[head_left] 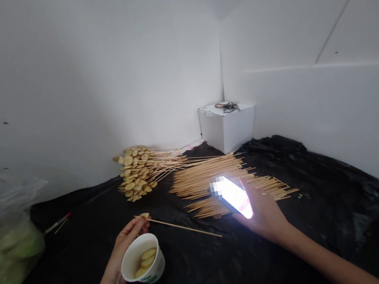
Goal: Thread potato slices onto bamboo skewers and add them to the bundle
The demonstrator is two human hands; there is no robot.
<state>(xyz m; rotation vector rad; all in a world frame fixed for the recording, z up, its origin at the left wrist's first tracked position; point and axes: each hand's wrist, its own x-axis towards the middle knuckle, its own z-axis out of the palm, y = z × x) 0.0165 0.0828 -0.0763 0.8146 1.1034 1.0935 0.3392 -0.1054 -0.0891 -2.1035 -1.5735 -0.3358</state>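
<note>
My left hand (132, 232) pinches a potato slice (145, 215) threaded on the tip of a thin wooden skewer (185, 227), whose bare end points right. Just in front of that wrist stands a white paper cup (126, 267) with several pale slices (147, 260) in liquid. My right hand (262, 207) is wrapped round a smartphone (234, 195), its screen lit bright white. The phone is over a spread of bare wooden skewers (206, 178) and hides some of them.
A stack of loaded potato skewers (136, 172) lies at the back. Behind on the right is a white box (212, 128) with a small dark object on top. A plastic bag of green produce (8, 254) sits at the left, near a pen (56, 224). Black plastic sheeting (204, 275) covers the surface.
</note>
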